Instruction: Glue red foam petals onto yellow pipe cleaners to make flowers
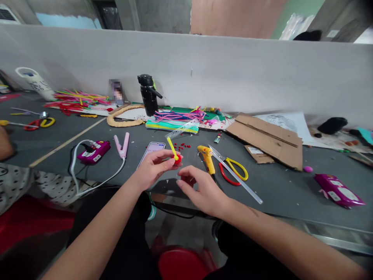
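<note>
My left hand (153, 167) is closed, pinching a small red piece with a yellow stem (172, 147) that points up and away; its exact kind is not clear. Close by on the right, my right hand (201, 188) has curled fingers with thumb and forefinger apart, and I see nothing held between them. A phone (151, 149) lies partly behind my left hand. Small red bits (183, 146) are scattered just beyond my hands. To the right rest a yellow glue gun (207, 158), a clear glue stick (239, 177) and scissors (243, 168) with red and yellow handles.
Bundles of coloured pipe cleaners (180, 116), a clear ruler (183, 128) and a black bottle (149, 95) stand farther back. Cardboard (268, 140) lies at right. Purple power strips (94, 151) (338, 190) sit on both sides, with a pink hair iron (122, 146) at left. Another person's arm (5, 142) shows at far left.
</note>
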Available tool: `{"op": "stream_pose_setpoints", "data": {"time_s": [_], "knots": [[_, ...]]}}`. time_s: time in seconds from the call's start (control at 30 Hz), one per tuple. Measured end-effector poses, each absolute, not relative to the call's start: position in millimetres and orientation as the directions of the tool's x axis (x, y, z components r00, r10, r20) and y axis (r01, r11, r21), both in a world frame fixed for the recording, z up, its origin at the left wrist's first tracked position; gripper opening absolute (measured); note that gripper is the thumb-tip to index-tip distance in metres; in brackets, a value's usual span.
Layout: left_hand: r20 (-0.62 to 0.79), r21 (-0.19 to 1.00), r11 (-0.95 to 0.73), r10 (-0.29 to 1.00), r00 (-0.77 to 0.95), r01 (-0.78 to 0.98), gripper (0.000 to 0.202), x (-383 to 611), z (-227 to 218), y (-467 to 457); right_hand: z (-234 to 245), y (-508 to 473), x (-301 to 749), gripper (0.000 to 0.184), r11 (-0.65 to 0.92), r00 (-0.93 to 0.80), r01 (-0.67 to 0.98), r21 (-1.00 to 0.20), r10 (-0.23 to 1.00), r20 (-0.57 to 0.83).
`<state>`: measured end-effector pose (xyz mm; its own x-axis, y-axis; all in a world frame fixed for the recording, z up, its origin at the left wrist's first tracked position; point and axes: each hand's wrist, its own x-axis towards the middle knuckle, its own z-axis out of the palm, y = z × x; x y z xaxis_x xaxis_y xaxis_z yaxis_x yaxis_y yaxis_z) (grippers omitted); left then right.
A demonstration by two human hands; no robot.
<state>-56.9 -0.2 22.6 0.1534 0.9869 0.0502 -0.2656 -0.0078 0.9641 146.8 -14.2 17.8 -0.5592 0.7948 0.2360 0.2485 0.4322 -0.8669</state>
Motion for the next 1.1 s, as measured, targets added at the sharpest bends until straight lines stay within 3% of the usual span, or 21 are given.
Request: {"op": "stream_pose_setpoints", "data": {"time_s": [0.13, 0.23, 0.7, 0.93, 1.1], "knots": [[0.048, 0.973, -0.006, 0.984, 0.173, -0.233, 0.02, -57, 24, -6, 14, -17, 157, 0.039, 0.46, -0.437, 0.107, -0.881, 0.818, 0.374], [0.042, 0.981, -0.006, 0.983, 0.18, -0.196, 0.024, -57, 19, -7, 13, -15, 156, 0.046, 0.511, -0.419, 0.091, -0.855, 0.798, 0.433], [0.104, 0.967, -0.034, 0.957, 0.27, -0.252, 0.025, -66, 23, 12, 24, -7, 124, 0.02, 0.416, -0.177, -0.004, -0.909, 0.895, 0.41], [0.169, 0.972, -0.139, 0.973, 0.158, -0.188, 0.02, -54, 23, -5, 22, -12, 136, 0.022, 0.541, -0.226, 0.071, -0.838, 0.827, 0.515], [0.181, 0.97, -0.16, 0.978, 0.105, -0.184, 0.017, -43, 20, -4, 20, -9, 143, 0.027, 0.684, -0.238, 0.198, -0.703, 0.729, 0.642]]}}
